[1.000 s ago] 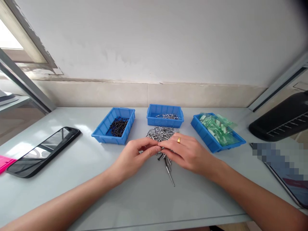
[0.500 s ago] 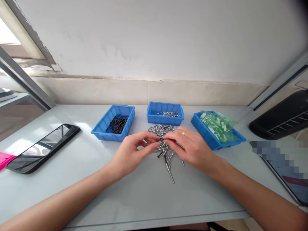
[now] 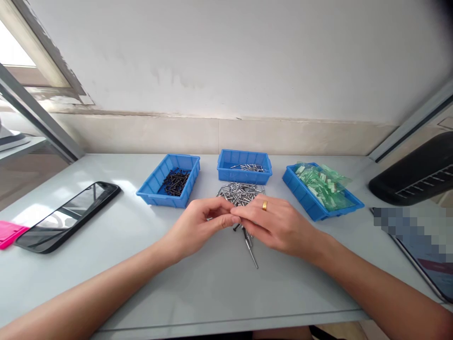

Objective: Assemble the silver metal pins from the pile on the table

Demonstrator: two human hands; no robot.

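A heap of silver blind rivets (image 3: 240, 192), with a few dark screws among them, lies in the middle of the table. My left hand (image 3: 203, 224) is over its near left side, thumb and fingers closed in a pinch. From the right my right hand (image 3: 276, 222), wearing a ring, meets it, and the fingertips touch. Whatever small piece is between the fingers is hidden. Behind the heap stands a blue bin (image 3: 244, 175) with some rivets inside. Another blue bin (image 3: 163, 199), to the left, contains black screws (image 3: 176, 182).
On the right, a blue bin (image 3: 300, 191) carries green plastic packets (image 3: 323, 184). Beyond it are a black bottle (image 3: 410, 170) and a partly pixelated device (image 3: 421, 255). A phone (image 3: 67, 217) and a pink object (image 3: 12, 233) lie at left. The wall (image 3: 226, 71) closes the back.
My right hand has shifted slightly left and nearer to me, so both hands' fingertips now meet, covering more of the heap's near part. The bins stay put.
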